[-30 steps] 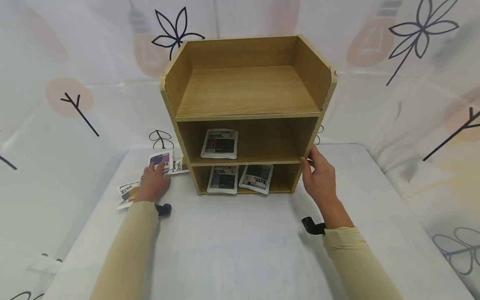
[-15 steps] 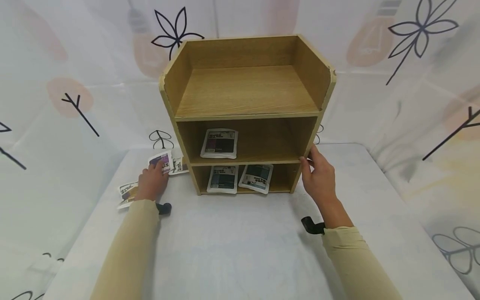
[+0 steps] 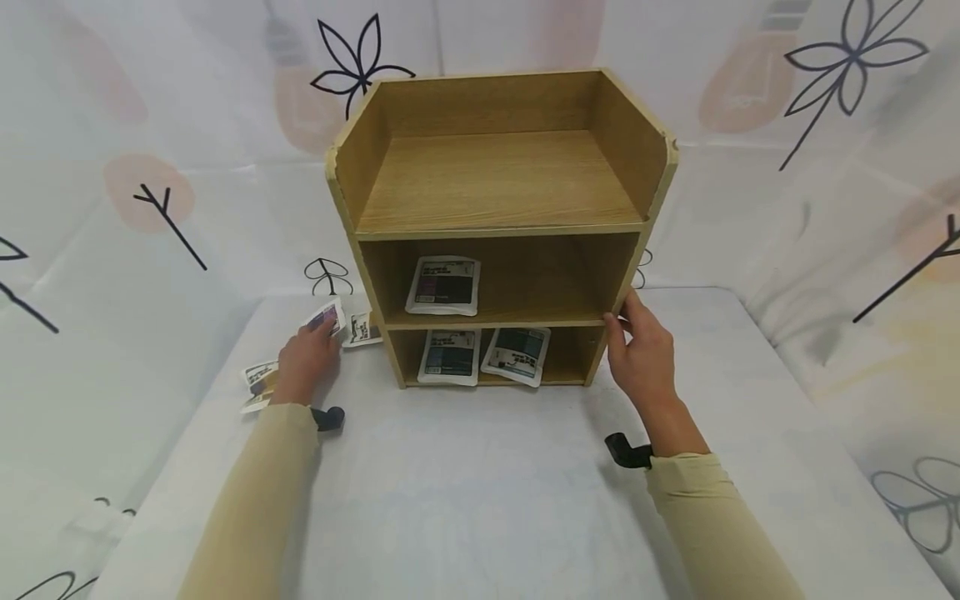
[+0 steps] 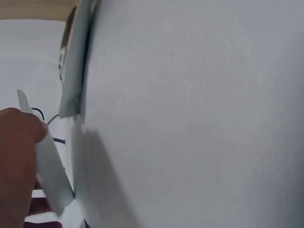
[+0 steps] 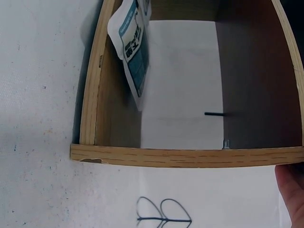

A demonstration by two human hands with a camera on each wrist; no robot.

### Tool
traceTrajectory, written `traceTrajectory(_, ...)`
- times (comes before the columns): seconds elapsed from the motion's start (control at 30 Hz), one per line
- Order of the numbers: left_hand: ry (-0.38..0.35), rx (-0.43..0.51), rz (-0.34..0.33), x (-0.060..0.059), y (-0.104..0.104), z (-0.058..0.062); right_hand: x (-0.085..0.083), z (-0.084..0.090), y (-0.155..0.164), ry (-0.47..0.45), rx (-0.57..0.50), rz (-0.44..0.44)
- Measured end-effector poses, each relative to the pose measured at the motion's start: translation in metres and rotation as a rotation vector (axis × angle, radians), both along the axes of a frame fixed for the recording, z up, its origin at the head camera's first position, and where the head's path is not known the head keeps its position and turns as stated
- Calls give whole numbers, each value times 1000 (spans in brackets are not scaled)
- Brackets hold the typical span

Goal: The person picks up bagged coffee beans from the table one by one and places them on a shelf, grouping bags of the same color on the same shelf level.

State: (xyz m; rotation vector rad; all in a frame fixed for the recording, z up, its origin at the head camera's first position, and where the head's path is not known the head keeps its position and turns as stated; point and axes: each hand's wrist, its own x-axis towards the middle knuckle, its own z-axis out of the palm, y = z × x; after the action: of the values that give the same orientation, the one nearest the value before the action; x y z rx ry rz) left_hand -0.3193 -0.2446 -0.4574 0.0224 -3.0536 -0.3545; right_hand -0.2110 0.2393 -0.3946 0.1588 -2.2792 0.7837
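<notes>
Currently the left hand [image 3: 306, 360] pinches a small white packet with a purple label [image 3: 324, 317], tilted up off the white cloth-covered table [image 3: 465, 483], just left of the light wooden 3-tier shelf unit [image 3: 498, 225]. The right hand [image 3: 643, 354] rests with fingers lightly curled against the shelf's right front edge. I judge that steady bracing matters here: keep the packet flat and firmly pinched, clear the shelf's left side panel, and carry it level toward an open tier. 3 similar packets [image 3: 444, 286] already lie inside; 2 more [image 3: 258, 379] lie on the table.
</notes>
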Motion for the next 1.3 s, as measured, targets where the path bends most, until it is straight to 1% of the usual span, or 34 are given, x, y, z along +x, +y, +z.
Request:
traceTrajectory(0.1,46,30,19,0,3,0,0,1,0,3,2,2)
traceTrajectory(0.27,74,53,37,3,7,4,0,0,0,10,2,-2)
traceTrajectory(0.33,76,47,38,5,7,6,0,-1,0,13,2,-2)
traceTrajectory(0.47,106,22,36,11,7,12,0,-1,0,18,0,0)
traceTrajectory(0.7,186,24,40,21,5,22,1,0,-1,12,4,-6)
traceTrajectory(0.9,216,4,25,27,4,28,2,1,-1,3,-4,-2)
traceTrajectory(1.0,223,-2,25,32,6,35,1,0,-1,6,-4,-1)
traceTrajectory(1.17,218,-13,27,41,11,48,-1,-2,0,12,-2,-9)
traceTrajectory(1.3,246,-15,19,48,13,57,-2,-3,1,29,-4,0)
